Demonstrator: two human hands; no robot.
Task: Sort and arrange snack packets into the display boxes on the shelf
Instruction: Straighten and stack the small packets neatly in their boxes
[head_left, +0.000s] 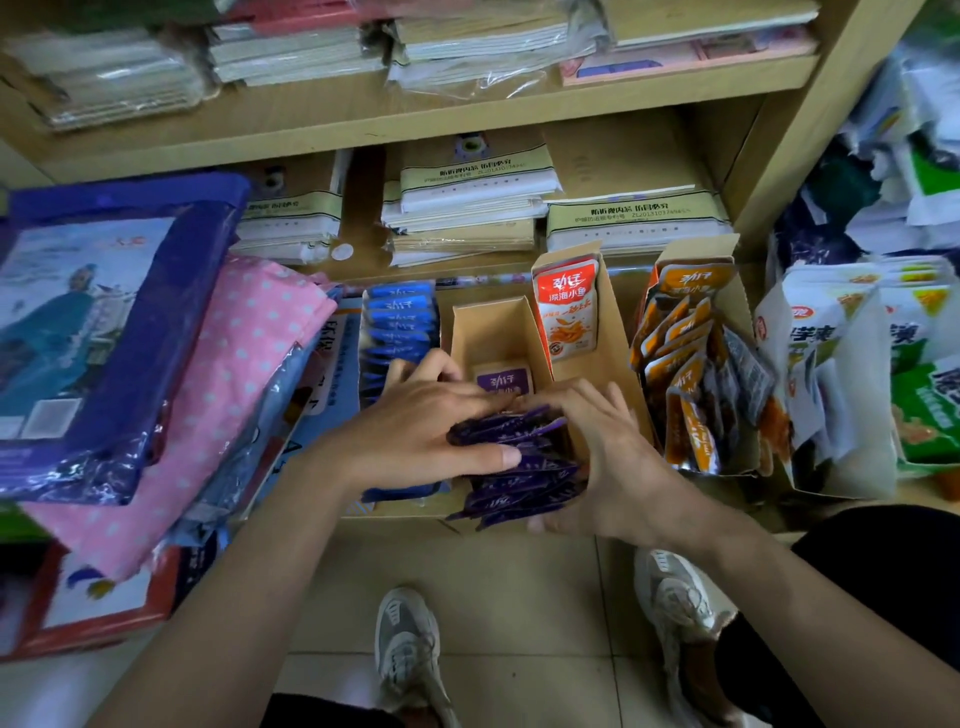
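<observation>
Two bare hands meet round one bundle of small purple foil snack packets (519, 467), held at the near, open end of a brown cardboard display box (493, 332) low on a wooden shelf unit (322, 117).

Left hand (415, 426): fingers reach over the bundle's top and the thumb presses its near face, so the packets are pinched between them.

Right hand (602, 447): cupped round the bundle's right side, fingertips curled beneath.

The packets stand on edge, fanned and loosely stacked. They are judged light, thin and pliant, and the glossy film is likely to let one slide over another. Squeezing the bundle's two flat ends, with support underneath, suits them better than holding single edges. Hard pressure may crush the contents.

Inside the box, beyond the hands, lies a single purple packet (503, 379). Left of the box stands a row of blue foil packets (400, 322). Just right of the box, a red-and-white packet (567, 312) stands upright in a second cardboard compartment, and farther right is a leaning row of orange packets (680, 358). Behind the box, wrapped paper stacks (467, 197) fill the rear.
</observation>
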